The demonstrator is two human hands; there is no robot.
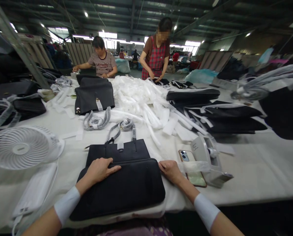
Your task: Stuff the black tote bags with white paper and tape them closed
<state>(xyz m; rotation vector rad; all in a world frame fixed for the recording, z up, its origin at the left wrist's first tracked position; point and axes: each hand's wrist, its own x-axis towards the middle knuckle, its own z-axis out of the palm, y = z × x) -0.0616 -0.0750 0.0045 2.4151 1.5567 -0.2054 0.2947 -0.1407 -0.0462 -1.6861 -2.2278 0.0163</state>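
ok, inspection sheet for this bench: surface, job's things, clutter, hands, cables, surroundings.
surface: table under white cloth, crowded.
job's things: black bag lying flat at the near edge; wrapped strap behind it.
clutter: white fan, phone, tape dispenser, pile of white wrapping strips, more black bags.
hands: left hand flat on the bag, fingers open; right hand at the bag's right edge, grip unclear.
cables: white cord by a white pack, near left.
surroundings: co-worker in stripes and co-worker in red check at the far side; factory hall.
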